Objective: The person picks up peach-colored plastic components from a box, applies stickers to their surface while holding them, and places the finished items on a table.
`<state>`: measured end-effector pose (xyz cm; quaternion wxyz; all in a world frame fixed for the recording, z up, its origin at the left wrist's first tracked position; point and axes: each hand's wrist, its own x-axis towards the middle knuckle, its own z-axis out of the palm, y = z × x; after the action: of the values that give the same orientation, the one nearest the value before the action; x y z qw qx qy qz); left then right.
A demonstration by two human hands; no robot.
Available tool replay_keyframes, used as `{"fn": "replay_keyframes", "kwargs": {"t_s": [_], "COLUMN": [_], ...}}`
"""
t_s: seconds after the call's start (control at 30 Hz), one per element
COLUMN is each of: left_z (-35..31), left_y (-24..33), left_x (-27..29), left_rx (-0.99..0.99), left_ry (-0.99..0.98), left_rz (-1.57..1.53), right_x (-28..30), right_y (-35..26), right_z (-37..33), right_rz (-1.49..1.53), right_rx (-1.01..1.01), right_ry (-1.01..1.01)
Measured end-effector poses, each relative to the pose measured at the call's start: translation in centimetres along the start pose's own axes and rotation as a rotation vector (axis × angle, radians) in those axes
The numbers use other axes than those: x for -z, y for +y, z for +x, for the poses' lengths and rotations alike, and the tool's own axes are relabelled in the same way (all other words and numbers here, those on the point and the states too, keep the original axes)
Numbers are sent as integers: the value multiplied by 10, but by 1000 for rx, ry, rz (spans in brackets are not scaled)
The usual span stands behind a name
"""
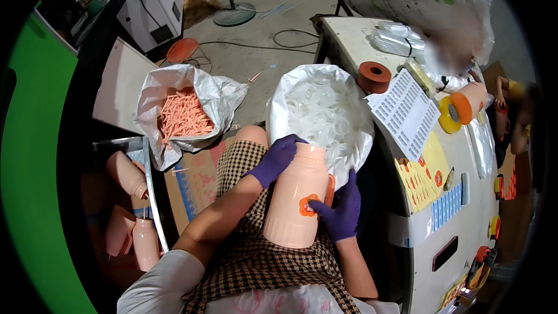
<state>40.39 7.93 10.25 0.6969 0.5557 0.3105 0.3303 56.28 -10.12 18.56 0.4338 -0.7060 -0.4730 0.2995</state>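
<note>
Head cam has the peach plastic bottle (295, 195) upright on my lap, left hand (275, 160) gripping its shoulder and right hand (339, 211) pressed by the flower sticker (307, 205); looks light, stiff, slick, so I'd hold it mid-body.

A single head-worn fisheye view looks steeply down onto the seated person's lap, close to both gloved hands at centre frame. It faces forward over the knees toward a concrete floor (256, 52) at the top. A worktable (465, 157) curves down the right side, and black vignette rings the frame's edges.
</note>
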Motion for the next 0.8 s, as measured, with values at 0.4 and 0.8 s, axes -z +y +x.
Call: {"fn": "replay_keyframes", "kwargs": {"t_s": [0.4,0.8], "left_z": [4,-5], "left_y": [97,152], "left_x": [22,6], "left_rx": [-164,134], "left_ry": [-448,-34], "left_rz": [323,381], "right_x": [275,388], "right_y": [103,207], "right_z": [-2,119], "right_rz": [-645,-176], "right_rx": [130,-616], "right_ry": [758,623]}}
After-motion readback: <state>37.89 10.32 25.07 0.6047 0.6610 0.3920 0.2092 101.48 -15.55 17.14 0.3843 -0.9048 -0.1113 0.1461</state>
